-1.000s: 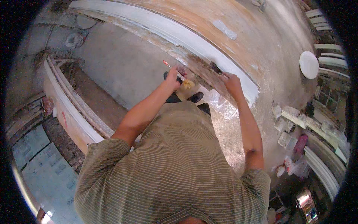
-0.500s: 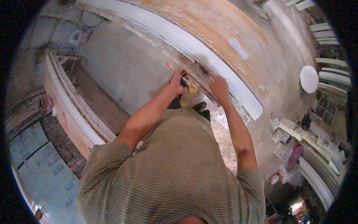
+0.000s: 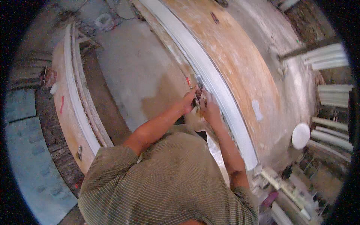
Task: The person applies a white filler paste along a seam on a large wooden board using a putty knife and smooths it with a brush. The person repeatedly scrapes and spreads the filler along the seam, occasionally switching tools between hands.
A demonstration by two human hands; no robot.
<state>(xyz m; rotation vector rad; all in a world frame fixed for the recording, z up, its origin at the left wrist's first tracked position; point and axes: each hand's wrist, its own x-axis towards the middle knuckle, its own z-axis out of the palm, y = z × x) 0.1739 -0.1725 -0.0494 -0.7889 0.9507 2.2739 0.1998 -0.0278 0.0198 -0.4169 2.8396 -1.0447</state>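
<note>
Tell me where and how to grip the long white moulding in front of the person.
Probably best to take the long white moulding across its narrow width at the squared-off near end, coming from the person's right. It is a long strip whose far end runs out of view, and the left hand and right hand meet farther along, leaving that end uncovered.

The left hand [image 3: 190, 102] and, to its right, the right hand [image 3: 210, 110] meet beside a long moulding [image 3: 212, 71], which runs along the left edge of the tabletop [image 3: 240, 56]. Right of the moulding, a small scrap [image 3: 257, 110] lies on the tabletop. Farther right are a round disc [image 3: 301, 136] and long strips [image 3: 326, 58]. Left, across the floor [image 3: 127, 63], a second moulding [image 3: 74, 82] edges another board [image 3: 60, 82], with flat panels [image 3: 33, 150] beyond it.
</note>
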